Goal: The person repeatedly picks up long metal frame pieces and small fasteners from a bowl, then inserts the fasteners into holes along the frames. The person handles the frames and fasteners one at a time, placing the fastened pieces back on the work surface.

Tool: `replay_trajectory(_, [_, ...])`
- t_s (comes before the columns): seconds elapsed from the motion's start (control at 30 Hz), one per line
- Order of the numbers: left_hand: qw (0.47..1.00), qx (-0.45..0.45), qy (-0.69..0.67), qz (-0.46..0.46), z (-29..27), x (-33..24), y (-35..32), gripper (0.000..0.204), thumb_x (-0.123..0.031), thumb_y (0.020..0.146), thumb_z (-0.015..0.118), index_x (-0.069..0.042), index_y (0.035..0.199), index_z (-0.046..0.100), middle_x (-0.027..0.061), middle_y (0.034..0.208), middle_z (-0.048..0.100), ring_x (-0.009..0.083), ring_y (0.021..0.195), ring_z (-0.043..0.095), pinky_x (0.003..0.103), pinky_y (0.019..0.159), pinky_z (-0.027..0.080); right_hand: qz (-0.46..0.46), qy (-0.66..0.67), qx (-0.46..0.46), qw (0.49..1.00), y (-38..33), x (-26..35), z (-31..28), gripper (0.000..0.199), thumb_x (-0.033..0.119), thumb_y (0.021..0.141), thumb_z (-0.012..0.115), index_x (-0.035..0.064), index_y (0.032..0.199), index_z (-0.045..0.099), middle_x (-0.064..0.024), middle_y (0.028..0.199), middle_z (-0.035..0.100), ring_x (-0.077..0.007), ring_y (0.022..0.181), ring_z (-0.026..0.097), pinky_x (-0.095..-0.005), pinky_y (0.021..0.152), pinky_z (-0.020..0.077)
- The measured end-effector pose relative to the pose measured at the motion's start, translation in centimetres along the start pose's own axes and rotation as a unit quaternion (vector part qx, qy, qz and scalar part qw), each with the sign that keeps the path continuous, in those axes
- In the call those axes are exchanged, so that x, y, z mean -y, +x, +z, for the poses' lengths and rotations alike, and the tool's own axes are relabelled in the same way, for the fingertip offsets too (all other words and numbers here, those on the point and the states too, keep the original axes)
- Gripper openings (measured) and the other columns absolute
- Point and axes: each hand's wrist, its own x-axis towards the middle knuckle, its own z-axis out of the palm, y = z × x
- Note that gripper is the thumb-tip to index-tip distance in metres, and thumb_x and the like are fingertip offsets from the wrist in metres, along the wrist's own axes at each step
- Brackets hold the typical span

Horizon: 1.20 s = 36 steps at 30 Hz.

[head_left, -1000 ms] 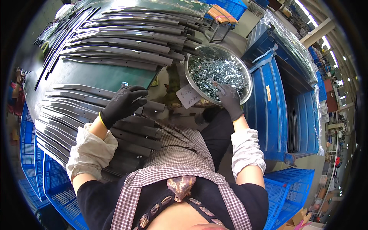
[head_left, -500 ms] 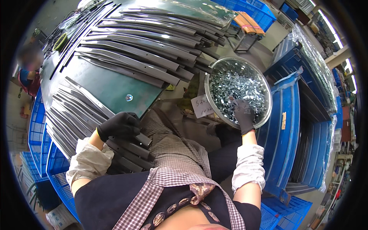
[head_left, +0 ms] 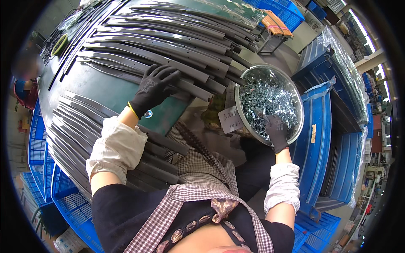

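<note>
My left hand, in a black glove, is open with its fingers spread over the near edge of a pile of long dark metal strips on the green table. Its fingertips reach the nearest strips, but none is gripped. My right hand, also black-gloved, is inside a large round metal bowl full of small shiny metal pieces. Its fingers are curled down among the pieces, and what they hold is hidden. A second group of dark strips lies nearer me, beneath my left forearm.
A white paper tag with handwriting hangs beside the bowl. Blue metal bins stand close on the right. Blue plastic crates are at the lower left. A person is at the far left, and orange bundled pieces rest on a stand behind.
My left hand has moved away from the nearer strips, forward to the far pile, and its fingers have spread. My right hand stays in the bowl. The whole view has shifted slightly.
</note>
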Motion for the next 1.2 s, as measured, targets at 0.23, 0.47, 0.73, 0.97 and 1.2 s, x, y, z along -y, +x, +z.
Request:
replay_trajectory(0.23, [0.991, 0.090, -0.049, 0.085, 0.2, 1.5, -3.6, 0.048, -0.027, 0.077, 0.078, -0.015, 0.123, 0.067, 0.0059, 0.113, 0.066, 0.0295, 0.105, 0.063, 0.046, 0.095, 0.048, 0.014, 0.184, -0.024, 0.983, 0.2, 0.5, -2.7, 0.017, 0.021, 0.090, 0.070, 0.0060, 0.100, 0.070, -0.0110, 0.083, 0.068, -0.0227, 0.067, 0.063, -0.0366, 0.061, 0.0502])
replay_trajectory(0.47, [0.980, 0.158, -0.110, 0.052, -1.9, -1.2, -5.9, 0.044, -0.020, 0.077, 0.076, -0.016, 0.120, 0.068, 0.0055, 0.108, 0.065, 0.0298, 0.101, 0.063, 0.043, 0.090, 0.048, 0.266, 0.708, 0.061, 0.652, 0.5, 1.5, -4.7, 0.017, 0.019, 0.094, 0.068, 0.0036, 0.103, 0.067, 0.0044, 0.070, 0.057, -0.0012, 0.044, 0.034, -0.0193, 0.039, 0.0233])
replay_trajectory(0.73, [0.980, 0.157, -0.119, 0.014, -1.4, -2.2, -7.2, 0.049, -0.021, 0.072, 0.078, -0.014, 0.120, 0.069, 0.0080, 0.106, 0.064, 0.0323, 0.102, 0.062, 0.044, 0.091, 0.048, 0.243, 0.822, 0.060, 0.511, -2.4, 4.3, -2.9, 0.029, 0.021, 0.098, 0.061, 0.0011, 0.118, 0.066, 0.0051, 0.068, 0.054, -0.0039, 0.044, 0.033, -0.0217, 0.042, 0.0274])
replay_trajectory(0.97, [0.976, 0.191, -0.102, 0.016, -1.1, -3.5, -7.8, 0.052, -0.018, 0.073, 0.079, -0.013, 0.123, 0.068, 0.0089, 0.111, 0.065, 0.0346, 0.104, 0.061, 0.045, 0.091, 0.050, 0.136, 0.764, 0.052, 0.628, -7.6, 12.9, -4.1, 0.021, 0.018, 0.100, 0.063, 0.0039, 0.114, 0.071, 0.0038, 0.077, 0.063, 0.0004, 0.054, 0.042, -0.0161, 0.046, 0.0276])
replay_trajectory(1.2, [0.937, 0.236, -0.256, -0.026, -3.9, -10.4, -6.1, 0.038, -0.021, 0.077, 0.080, -0.010, 0.113, 0.073, 0.0130, 0.103, 0.067, 0.0336, 0.098, 0.065, 0.043, 0.084, 0.053, -0.012, 0.736, 0.049, 0.675, -10.8, 20.6, -3.0, 0.011, 0.006, 0.095, 0.067, 0.0018, 0.104, 0.072, -0.0046, 0.083, 0.069, -0.0098, 0.070, 0.064, -0.0236, 0.058, 0.0484])
